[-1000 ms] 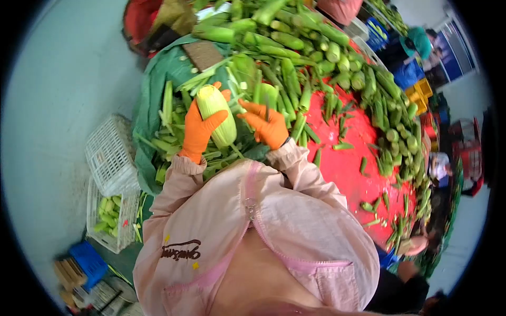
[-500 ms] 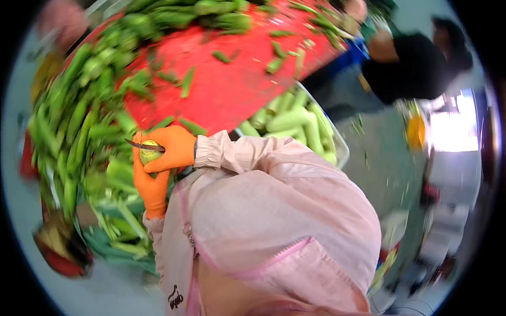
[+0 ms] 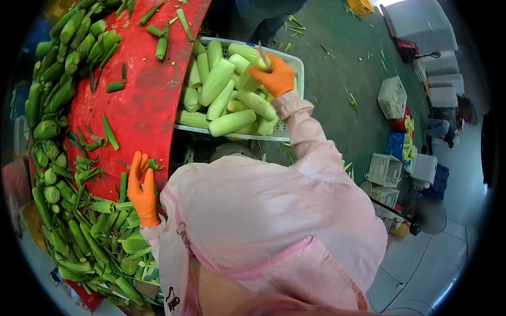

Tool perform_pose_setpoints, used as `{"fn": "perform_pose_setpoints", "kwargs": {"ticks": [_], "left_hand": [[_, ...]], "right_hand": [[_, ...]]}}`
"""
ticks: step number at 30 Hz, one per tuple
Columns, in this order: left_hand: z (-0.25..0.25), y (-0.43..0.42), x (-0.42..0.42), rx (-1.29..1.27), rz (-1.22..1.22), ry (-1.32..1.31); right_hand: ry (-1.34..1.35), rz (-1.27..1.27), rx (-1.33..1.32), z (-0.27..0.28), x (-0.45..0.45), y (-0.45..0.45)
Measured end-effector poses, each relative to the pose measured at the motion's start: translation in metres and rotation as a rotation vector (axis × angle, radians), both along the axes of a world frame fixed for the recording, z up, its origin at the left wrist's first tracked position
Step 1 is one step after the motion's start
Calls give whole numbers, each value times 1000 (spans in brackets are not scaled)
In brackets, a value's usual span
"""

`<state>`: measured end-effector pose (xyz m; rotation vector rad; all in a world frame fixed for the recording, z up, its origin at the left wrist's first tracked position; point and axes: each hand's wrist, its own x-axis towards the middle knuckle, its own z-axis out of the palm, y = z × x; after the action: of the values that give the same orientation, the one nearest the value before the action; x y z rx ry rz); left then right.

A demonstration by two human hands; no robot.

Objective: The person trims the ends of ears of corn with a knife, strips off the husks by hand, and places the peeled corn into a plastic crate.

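Note:
My right hand (image 3: 278,77), in an orange glove, is over the white crate (image 3: 301,63). It is closed around a trimmed ear of corn (image 3: 252,79) and a small knife (image 3: 262,52), whose blade points up past the fingers. Beneath it, the crate holds many pale green trimmed corn ears (image 3: 217,82). My left hand (image 3: 140,185), also gloved in orange, is empty with fingers extended, over the edge of the red table (image 3: 142,95). A scrap of green husk (image 3: 154,164) is beside its fingertips.
Unhusked corn ears (image 3: 47,129) are heaped along the table's left side. Loose husks (image 3: 113,221) pile up near my left forearm. Another person's legs (image 3: 266,18) stand behind the crate. White crates (image 3: 385,169) and leaf scraps are on the green floor (image 3: 337,79) to the right.
My view has turned right toward the crate. My right hand has moved away from the left, carrying the corn ear and knife over the crate; my left hand has let go and opened.

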<state>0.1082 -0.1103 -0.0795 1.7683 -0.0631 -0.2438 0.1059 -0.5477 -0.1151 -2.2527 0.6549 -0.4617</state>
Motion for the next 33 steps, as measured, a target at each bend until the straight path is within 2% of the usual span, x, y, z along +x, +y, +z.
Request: {"fn": "perform_pose_setpoints", "kwargs": {"ticks": [1,2,4,6,8,10,11,12,14,16,17,19,22,23,24,25,27,28,29,33], "left_hand": [[1,-3,2,35,-28,-14],[2,-4,3,71,-50,-28],[5,-4,1,93,-70,-23],[7,4,-3,119,-77,-28],[4,19,-12,204,-59,-36],[-8,37,-26,185,5,-3],[-13,44,-33,170,64,17],[-14,49,-38,149,133,32],[-15,56,-49,181,149,43],[-22,57,-61,-30,273,131],[-22,55,-66,-49,290,136],[-26,53,-75,-64,323,171],[-29,52,-81,-110,385,185],[-32,55,-81,-39,357,173],[-32,59,-81,35,351,155],[-27,63,-79,64,314,117],[-27,66,-78,107,350,34],[-23,64,-77,109,379,27],[-17,62,-77,112,412,0],[-18,70,-95,112,565,-58]], "right_hand": [[22,-61,-140,4,-1,-15],[24,-61,-143,2,0,-26],[201,-122,-273,-14,-1,-41],[262,-81,-261,-49,-6,-44],[506,6,-107,-65,-5,-24],[154,214,126,-72,0,48],[314,270,437,-29,5,95],[223,411,520,-64,12,131],[180,625,690,-13,13,208],[513,854,886,22,20,246],[522,858,897,14,22,255],[705,954,1256,-12,17,267],[841,875,1373,-40,12,268],[511,1226,1033,-63,15,267],[774,1050,996,-44,17,271],[705,1057,959,-48,17,272],[705,894,1216,-41,23,273],[705,937,1198,-31,36,270],[713,871,1180,-13,47,273],[538,933,1033,6,110,284]]}}
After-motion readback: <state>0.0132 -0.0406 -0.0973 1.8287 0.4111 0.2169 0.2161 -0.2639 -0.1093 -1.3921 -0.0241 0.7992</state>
